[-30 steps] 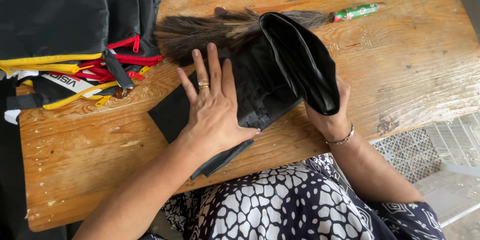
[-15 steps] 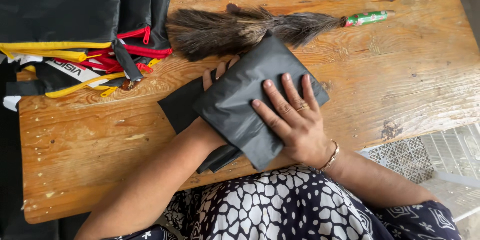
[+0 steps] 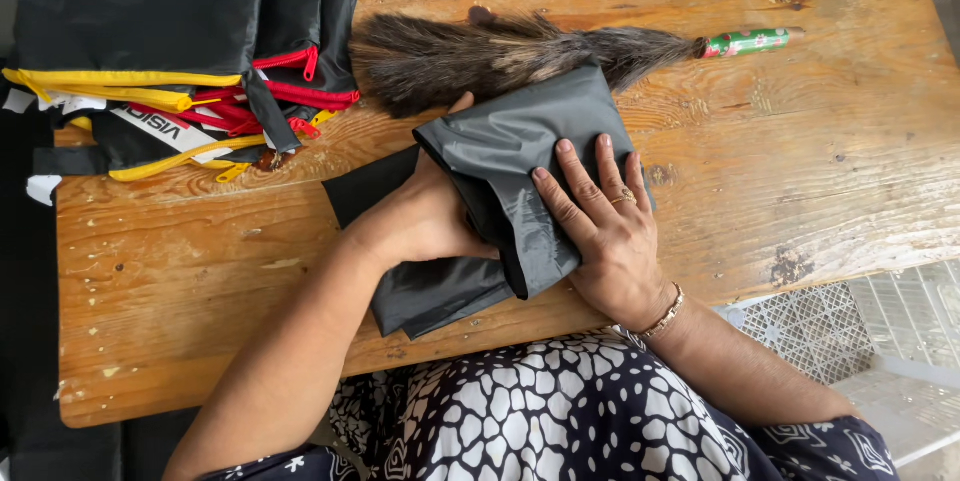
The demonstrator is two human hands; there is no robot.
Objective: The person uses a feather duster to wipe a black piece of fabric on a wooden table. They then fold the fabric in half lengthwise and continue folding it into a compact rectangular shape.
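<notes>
A dark grey fabric piece (image 3: 520,141) lies folded on the wooden table (image 3: 800,161) in front of me. My left hand (image 3: 425,216) is tucked under the folded upper layer, its fingers hidden inside the fold, with the thumb showing at the top edge. My right hand (image 3: 600,226) presses flat on top of the fold, fingers spread, a ring and a bracelet on it. A lower black layer (image 3: 430,296) of the fabric sticks out toward the table's near edge.
A feather duster (image 3: 500,56) with a green patterned handle (image 3: 750,41) lies just beyond the fabric. A pile of black bags with yellow and red trim (image 3: 170,51) fills the far left. A white plastic crate (image 3: 880,331) stands at the lower right, below the table.
The fabric was folded over from right to left. My right hand came from under it to press on top; my left hand went from lying on top to being inside the fold.
</notes>
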